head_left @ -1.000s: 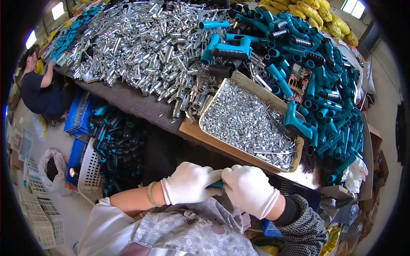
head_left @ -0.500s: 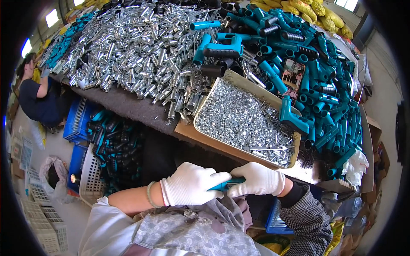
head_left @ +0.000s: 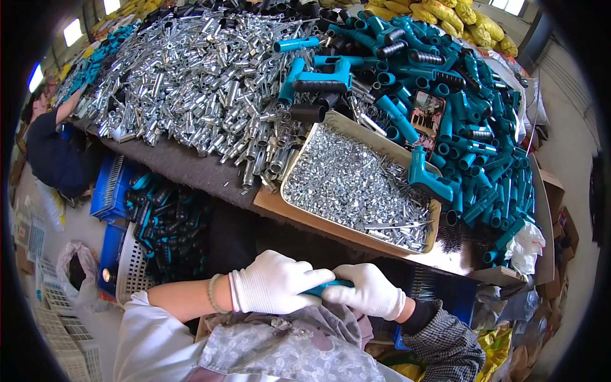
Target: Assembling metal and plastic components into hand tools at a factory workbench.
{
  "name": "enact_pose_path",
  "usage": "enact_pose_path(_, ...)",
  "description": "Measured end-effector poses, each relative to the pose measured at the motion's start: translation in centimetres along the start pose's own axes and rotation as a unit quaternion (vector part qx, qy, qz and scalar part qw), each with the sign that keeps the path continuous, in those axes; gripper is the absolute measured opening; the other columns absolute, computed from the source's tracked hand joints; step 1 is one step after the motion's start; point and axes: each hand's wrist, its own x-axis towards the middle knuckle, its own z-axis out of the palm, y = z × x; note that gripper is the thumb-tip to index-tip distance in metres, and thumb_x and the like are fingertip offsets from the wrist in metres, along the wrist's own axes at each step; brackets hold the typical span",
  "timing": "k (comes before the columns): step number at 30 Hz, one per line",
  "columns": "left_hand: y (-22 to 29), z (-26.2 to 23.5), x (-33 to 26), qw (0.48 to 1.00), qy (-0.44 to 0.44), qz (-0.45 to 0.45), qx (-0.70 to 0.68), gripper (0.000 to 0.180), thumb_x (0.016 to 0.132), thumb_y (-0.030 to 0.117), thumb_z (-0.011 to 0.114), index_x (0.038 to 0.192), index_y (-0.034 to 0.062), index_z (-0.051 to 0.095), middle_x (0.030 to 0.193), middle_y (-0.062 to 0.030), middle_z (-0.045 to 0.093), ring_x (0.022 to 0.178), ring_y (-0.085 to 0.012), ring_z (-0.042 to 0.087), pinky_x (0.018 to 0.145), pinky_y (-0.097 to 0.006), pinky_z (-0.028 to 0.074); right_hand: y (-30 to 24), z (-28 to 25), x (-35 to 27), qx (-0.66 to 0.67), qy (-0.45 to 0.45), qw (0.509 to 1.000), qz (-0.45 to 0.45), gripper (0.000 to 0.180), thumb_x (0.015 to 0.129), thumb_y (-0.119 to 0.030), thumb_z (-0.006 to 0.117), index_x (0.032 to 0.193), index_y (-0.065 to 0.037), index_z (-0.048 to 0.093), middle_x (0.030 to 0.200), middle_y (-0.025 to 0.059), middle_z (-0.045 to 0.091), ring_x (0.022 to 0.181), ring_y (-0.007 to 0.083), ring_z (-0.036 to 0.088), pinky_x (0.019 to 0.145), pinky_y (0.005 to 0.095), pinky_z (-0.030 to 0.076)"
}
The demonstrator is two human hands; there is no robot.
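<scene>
White knit gloves cover both your hands, which meet at 6 o'clock just above your lap. Your left hand is curled almost fully closed, its fingers wrapped over one end of a teal handle piece; only a sliver of teal shows between the gloves. Your right hand is closed down on the other end, its fingertips tucked under and touching the left glove.

Half a second ago your right hand reached further toward 3 o'clock with more of the teal piece showing; now the hands have drawn together and hide most of it.

Just above your hands, toward 1 o'clock, a shallow metal tray on the bench holds a bed of small silver fittings, with a teal grip lying over its far right corner. At 11 o'clock lies a large heap of silver tubes; at 2 o'clock, a heap of teal grips. Down at 9 o'clock a blue crate and a white basket hold dark and teal parts. Another person leans at the bench's left end.
</scene>
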Motion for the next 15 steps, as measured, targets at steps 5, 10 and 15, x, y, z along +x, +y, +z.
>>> enact_pose_path(5, 0.1, -0.7, 0.3, 0.998, -0.047, 0.004, 0.03, 0.041, 0.085, 0.043, 0.068, 0.115, 0.0153, 0.062, 0.066, -0.0036, 0.06, 0.057, -0.0228, 0.066, 0.048, -0.036, 0.05, -0.9, 0.4, 0.1, 0.04, 0.006, 0.996, 0.074, 0.057, 0.082, -0.051, 0.076, 0.1, 0.002, 0.072, 0.082, 0.0194, 0.069, 0.076, 0.0279, 0.071, 0.071, 0.0351, 0.055)
enact_pose_path(10, 0.0, -2.3, 0.9, 0.997, -0.057, 0.01, 0.048, 0.039, 0.087, 0.04, 0.067, 0.117, 0.0154, 0.061, 0.072, -0.0028, 0.061, 0.061, -0.0217, 0.066, 0.05, -0.035, 0.051, -1.1, 0.5, 0.2, 0.096, 0.068, 0.99, 0.083, 0.049, 0.079, -0.042, 0.081, 0.103, -0.001, 0.072, 0.078, 0.0158, 0.069, 0.069, 0.0205, 0.067, 0.07, 0.0322, 0.054)
enact_pose_path(15, -1.4, -3.4, 1.5, 0.998, 0.013, 0.015, 0.063, 0.048, 0.077, 0.026, 0.073, 0.122, 0.0148, 0.061, 0.091, -0.003, 0.062, 0.082, -0.0229, 0.064, 0.069, -0.035, 0.053, -2.4, -2.8, 1.3, -0.082, 0.108, 0.988, -0.08, 0.031, 0.094, -0.035, 0.066, 0.097, -0.004, 0.073, 0.084, 0.0167, 0.07, 0.077, 0.0337, 0.07, 0.07, 0.0379, 0.054)
